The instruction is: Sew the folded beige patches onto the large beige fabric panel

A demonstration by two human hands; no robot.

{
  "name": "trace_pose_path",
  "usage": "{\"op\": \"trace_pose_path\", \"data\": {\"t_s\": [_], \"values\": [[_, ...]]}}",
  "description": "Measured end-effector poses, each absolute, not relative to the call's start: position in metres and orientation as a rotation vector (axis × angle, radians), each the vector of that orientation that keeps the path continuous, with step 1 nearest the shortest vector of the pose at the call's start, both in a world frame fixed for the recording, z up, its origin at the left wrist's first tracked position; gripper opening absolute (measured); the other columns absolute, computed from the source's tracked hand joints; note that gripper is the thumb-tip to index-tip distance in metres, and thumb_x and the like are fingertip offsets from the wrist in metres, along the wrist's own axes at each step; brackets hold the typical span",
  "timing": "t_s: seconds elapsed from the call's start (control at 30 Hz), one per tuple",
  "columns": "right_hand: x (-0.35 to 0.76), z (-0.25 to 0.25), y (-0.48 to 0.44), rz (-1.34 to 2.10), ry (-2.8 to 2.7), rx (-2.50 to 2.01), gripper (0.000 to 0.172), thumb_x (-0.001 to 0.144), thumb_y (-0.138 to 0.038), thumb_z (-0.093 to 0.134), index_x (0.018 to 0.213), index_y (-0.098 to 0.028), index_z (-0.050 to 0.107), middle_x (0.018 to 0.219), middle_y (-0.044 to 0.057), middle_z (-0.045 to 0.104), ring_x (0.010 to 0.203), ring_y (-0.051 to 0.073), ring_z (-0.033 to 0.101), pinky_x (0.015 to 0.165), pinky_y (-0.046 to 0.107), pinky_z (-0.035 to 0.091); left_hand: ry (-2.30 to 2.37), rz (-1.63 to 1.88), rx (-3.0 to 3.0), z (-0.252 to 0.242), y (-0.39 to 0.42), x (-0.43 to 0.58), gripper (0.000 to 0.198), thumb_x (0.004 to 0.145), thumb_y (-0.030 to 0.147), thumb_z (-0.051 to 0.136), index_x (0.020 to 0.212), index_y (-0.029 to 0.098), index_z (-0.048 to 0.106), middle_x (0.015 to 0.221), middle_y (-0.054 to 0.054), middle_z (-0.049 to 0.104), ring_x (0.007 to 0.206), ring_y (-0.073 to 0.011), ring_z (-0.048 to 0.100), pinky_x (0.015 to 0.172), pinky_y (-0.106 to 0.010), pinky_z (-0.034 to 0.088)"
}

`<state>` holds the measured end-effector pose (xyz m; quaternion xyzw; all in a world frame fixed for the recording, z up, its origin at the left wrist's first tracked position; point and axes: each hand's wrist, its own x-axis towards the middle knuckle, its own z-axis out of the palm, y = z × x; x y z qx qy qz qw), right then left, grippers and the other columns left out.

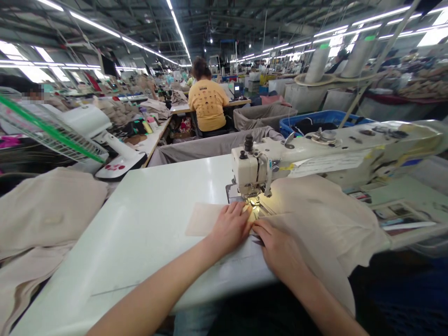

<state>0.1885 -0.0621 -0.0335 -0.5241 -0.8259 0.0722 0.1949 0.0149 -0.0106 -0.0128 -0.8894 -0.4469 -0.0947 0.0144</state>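
Note:
A sewing machine (247,172) stands on the white table, its lamp lighting the needle area. Just in front of the presser foot (255,201), my left hand (231,225) presses beige cloth down with fingers bent and close together. A flat beige fabric piece (203,219) reaches out to the left from under that hand. My right hand (282,249) pinches the cloth edge close to my left fingertips. Dark pointed tips (257,239) show beneath the right fingers; their kind is unclear. A larger beige fabric (315,210) spreads right of the needle and drapes over the table's front edge.
Beige cloth pieces (45,210) are piled at the left. A white fan (94,126) stands beyond the table's left corner. Thread cones (318,63) and a blue basket (315,119) are behind the machine. A person in a yellow shirt (208,105) sits ahead.

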Motion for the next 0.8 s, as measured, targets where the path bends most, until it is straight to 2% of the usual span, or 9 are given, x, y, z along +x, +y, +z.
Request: {"op": "trace_pose_path", "data": {"t_s": [0.6, 0.8], "values": [[0.1867, -0.0292, -0.0563, 0.173, -2.404, -1.524, 0.041, 0.088, 0.001, 0.042, 0.115, -0.018, 0.067, 0.116, 0.007, 0.071, 0.089, 0.019, 0.071, 0.072, 0.026, 0.056, -1.403, -0.302, -2.776, -0.0131, -0.0072, 0.015, 0.032, 0.098, 0.031, 0.051, 0.128, 0.02, 0.057, 0.126, -0.013, 0.06, 0.12, -0.03, 0.053, 0.098, -0.046, 0.047], [0.1865, -0.0292, -0.0535, 0.162, -2.409, -1.546, 0.037, 0.09, -0.002, 0.043, 0.112, -0.019, 0.068, 0.115, 0.008, 0.071, 0.087, 0.018, 0.07, 0.072, 0.026, 0.055, -1.379, -0.342, -2.785, -0.0158, -0.0071, 0.0122, 0.035, 0.1, 0.031, 0.048, 0.132, 0.019, 0.055, 0.134, -0.015, 0.058, 0.126, -0.0303, 0.051, 0.101, -0.048, 0.046]]}}
